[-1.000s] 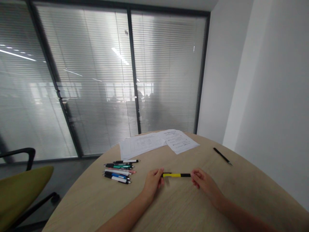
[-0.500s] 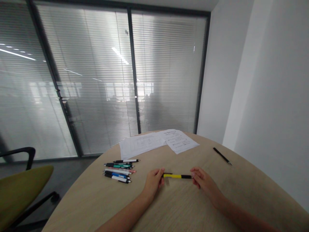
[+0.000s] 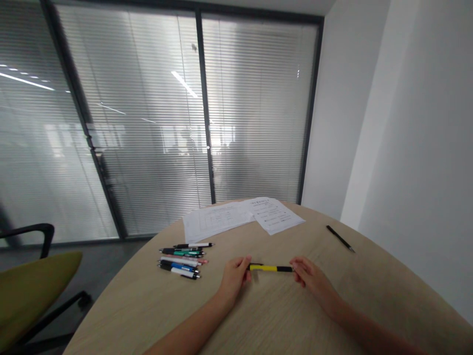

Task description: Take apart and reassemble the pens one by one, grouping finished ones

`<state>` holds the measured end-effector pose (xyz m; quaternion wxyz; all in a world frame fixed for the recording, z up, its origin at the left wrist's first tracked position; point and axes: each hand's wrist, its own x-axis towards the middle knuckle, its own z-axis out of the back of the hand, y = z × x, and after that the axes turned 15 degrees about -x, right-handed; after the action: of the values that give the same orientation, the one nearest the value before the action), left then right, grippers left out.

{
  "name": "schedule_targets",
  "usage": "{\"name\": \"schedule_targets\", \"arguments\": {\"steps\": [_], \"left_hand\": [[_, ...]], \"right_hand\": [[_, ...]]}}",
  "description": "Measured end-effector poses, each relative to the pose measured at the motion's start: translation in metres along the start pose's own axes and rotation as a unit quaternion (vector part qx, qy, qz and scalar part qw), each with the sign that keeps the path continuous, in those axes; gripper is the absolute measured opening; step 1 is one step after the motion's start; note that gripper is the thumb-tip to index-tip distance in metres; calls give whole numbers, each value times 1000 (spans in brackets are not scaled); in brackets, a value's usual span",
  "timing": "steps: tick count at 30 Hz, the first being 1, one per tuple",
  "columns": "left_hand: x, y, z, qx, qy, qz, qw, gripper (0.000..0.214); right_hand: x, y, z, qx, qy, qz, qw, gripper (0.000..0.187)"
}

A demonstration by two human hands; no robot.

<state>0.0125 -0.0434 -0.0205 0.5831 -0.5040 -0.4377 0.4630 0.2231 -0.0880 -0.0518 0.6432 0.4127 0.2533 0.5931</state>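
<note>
A yellow and black pen [image 3: 269, 268] is held level just above the round wooden table [image 3: 281, 320]. My left hand [image 3: 235, 277] pinches its left end with closed fingers. My right hand [image 3: 309, 276] grips its black right end, fingers curled round it. Both forearms rest low over the table, reaching in from the near edge.
Several pens [image 3: 182, 258] lie in a row to the left of my hands. Printed sheets [image 3: 240, 215] lie at the far side of the table. A lone black pen [image 3: 340, 238] lies at the right. An olive chair [image 3: 29, 286] stands at the left, and the glass wall with blinds [image 3: 166, 123] behind.
The hands and the yellow pen have hardly moved; the right hand has shifted very slightly left along the pen.
</note>
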Motion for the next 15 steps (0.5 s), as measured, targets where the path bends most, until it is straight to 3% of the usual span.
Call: {"name": "schedule_targets", "arguments": {"steps": [6, 15], "left_hand": [[0, -1, 0, -16, -10, 4, 1000, 58], [-1, -1, 2, -31, -34, -9, 999, 56]], "right_hand": [[1, 3, 0, 54, -14, 4, 998, 27], [0, 2, 5, 12, -58, -6, 998, 27]]}}
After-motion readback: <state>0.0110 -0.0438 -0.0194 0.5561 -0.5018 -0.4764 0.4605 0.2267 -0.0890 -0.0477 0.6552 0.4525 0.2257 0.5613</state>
